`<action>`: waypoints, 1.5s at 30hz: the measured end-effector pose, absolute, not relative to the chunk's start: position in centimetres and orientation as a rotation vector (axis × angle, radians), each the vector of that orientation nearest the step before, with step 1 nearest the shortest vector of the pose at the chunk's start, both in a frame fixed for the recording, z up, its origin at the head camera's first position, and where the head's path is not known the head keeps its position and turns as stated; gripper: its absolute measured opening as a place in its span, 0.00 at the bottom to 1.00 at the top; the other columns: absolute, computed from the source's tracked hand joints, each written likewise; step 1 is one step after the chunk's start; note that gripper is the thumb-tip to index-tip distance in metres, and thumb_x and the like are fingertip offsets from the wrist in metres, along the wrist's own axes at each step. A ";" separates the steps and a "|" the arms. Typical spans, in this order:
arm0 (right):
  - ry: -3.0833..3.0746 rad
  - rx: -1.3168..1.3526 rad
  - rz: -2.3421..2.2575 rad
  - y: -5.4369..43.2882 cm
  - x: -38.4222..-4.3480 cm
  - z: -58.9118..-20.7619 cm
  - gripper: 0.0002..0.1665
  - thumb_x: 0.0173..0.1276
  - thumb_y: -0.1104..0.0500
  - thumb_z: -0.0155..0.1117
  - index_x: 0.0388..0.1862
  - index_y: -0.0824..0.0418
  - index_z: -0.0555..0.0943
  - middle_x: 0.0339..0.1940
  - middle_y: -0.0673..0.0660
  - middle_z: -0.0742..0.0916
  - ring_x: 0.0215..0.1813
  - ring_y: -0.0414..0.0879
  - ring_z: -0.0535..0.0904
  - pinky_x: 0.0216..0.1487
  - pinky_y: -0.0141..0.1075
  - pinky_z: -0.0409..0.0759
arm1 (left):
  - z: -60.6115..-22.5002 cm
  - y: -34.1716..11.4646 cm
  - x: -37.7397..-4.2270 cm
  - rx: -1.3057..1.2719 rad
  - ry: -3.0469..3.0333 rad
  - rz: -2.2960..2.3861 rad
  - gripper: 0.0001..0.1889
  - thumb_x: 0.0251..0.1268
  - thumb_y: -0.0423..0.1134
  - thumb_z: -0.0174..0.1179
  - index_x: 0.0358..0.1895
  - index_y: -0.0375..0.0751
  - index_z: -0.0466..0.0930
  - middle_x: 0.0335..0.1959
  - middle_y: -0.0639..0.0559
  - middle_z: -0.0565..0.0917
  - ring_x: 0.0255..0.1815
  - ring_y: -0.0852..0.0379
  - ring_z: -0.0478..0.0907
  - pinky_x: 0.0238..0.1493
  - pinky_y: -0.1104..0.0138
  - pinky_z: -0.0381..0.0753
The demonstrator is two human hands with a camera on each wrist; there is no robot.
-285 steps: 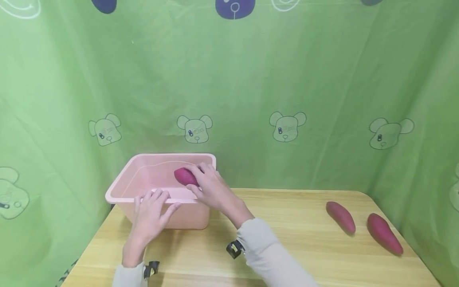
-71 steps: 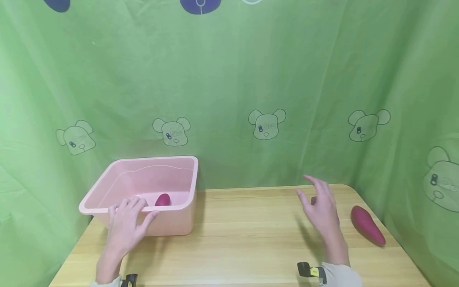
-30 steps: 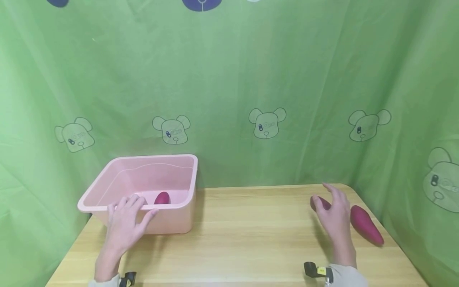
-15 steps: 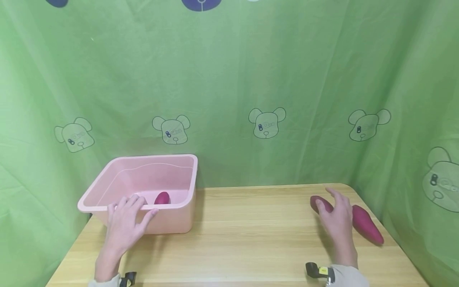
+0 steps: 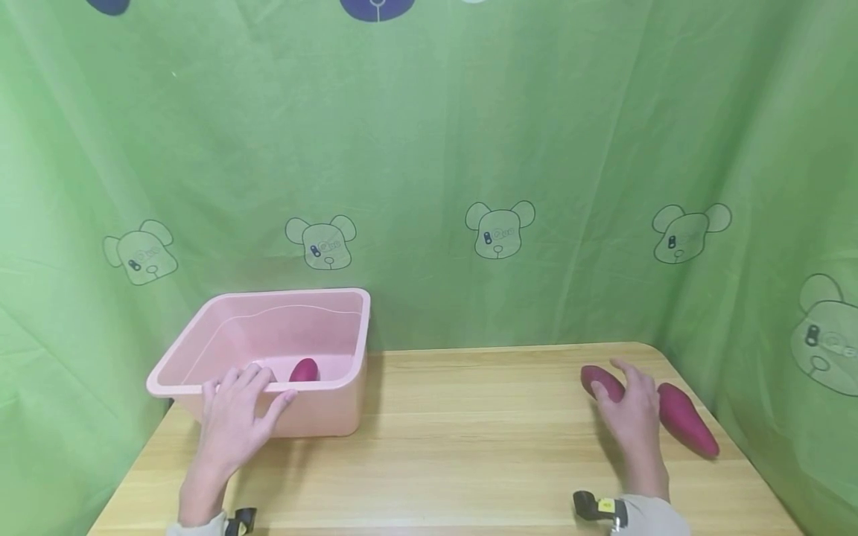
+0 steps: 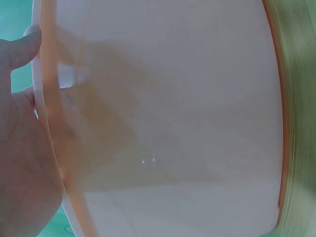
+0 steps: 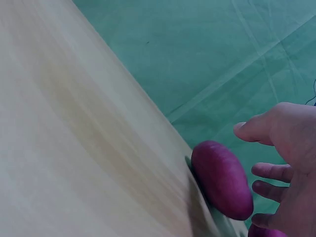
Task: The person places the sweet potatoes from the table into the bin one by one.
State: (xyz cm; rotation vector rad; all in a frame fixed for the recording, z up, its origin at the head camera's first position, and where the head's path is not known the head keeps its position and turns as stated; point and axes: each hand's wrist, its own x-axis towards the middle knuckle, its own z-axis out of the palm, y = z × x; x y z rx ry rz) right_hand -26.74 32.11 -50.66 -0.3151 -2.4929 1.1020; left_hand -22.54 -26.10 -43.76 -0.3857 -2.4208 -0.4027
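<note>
A pink plastic basin [image 5: 348, 409] stands at the left of the table. My left hand [image 5: 231, 428] grips its near rim, fingers hooked over the inside and thumb along the outer edge. One sweet potato [image 5: 304, 370] lies in the basin, partly hidden by the near wall. At the right, my right hand [image 5: 632, 409] hovers over another sweet potato [image 5: 599, 381]. In the right wrist view its spread fingers [image 7: 269, 190] and thumb stand around that sweet potato [image 7: 222, 180], with a gap at the thumb. A third sweet potato [image 5: 687, 420] lies just right of the hand.
The wooden table [image 5: 462, 439] stretches between the basin and the sweet potatoes. A green curtain [image 5: 429, 149] with bear-head prints hangs behind and at both sides, close to the table's back edge.
Earlier, my right hand held a sweet potato over the basin; that one now lies inside. The hand has since moved right and come down over another. My left hand keeps its place on the rim.
</note>
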 end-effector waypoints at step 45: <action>-2.671 -0.400 1.120 32.8 -27.4 -52.6 0.43 0.77 0.58 0.59 0.82 0.67 0.50 0.73 0.83 0.58 0.70 0.83 0.55 0.64 0.75 0.55 | -43.9 -26.1 -22.6 -0.391 -2.409 -0.397 0.16 0.67 0.54 0.64 0.34 0.47 0.75 0.38 0.50 0.81 0.41 0.47 0.72 0.47 0.47 0.60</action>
